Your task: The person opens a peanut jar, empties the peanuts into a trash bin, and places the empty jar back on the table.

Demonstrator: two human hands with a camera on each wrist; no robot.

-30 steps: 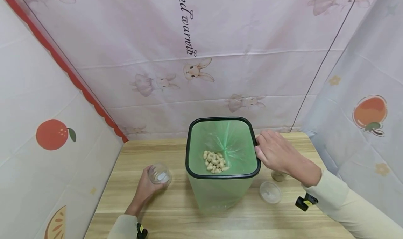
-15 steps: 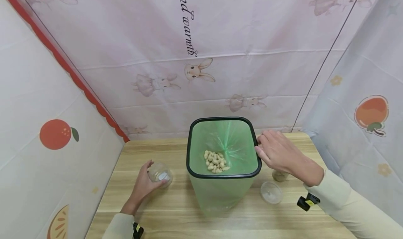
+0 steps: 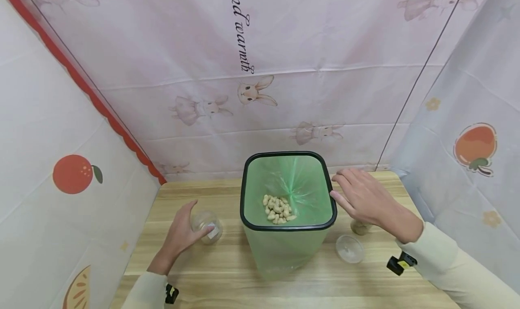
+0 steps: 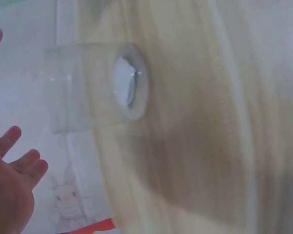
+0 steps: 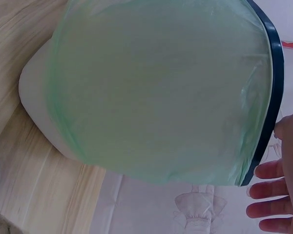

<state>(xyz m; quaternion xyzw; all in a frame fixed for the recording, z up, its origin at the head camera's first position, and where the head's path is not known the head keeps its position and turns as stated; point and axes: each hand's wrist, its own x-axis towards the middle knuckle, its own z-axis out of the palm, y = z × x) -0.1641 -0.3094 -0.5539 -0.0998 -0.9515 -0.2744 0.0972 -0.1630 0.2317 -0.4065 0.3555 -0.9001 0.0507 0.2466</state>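
Note:
A trash bin (image 3: pixel 284 250) with a black rim and a green plastic liner stands mid-table. Peanuts in their shells (image 3: pixel 278 209) lie inside it. My right hand (image 3: pixel 365 198) is at the bin's right rim, fingers loosely extended, thumb at the edge; whether it still touches is hard to tell. To the left, a clear jar (image 3: pixel 208 228) stands on the table, a small white packet (image 4: pixel 124 82) at its bottom. My left hand (image 3: pixel 178 232) is spread beside the jar with nothing in its grasp; the left wrist view shows its fingers apart from the jar.
A round clear lid (image 3: pixel 350 249) lies on the wooden table (image 3: pixel 227 286) right of the bin. Behind it, partly under my right wrist, is a small container (image 3: pixel 360 227) with beige contents. Printed curtains (image 3: pixel 317 96) close off the back and both sides.
My left hand has let go of the clear jar and drawn back to the left, fingers spreading. The right hand's fingers have loosened and straightened at the bin's rim.

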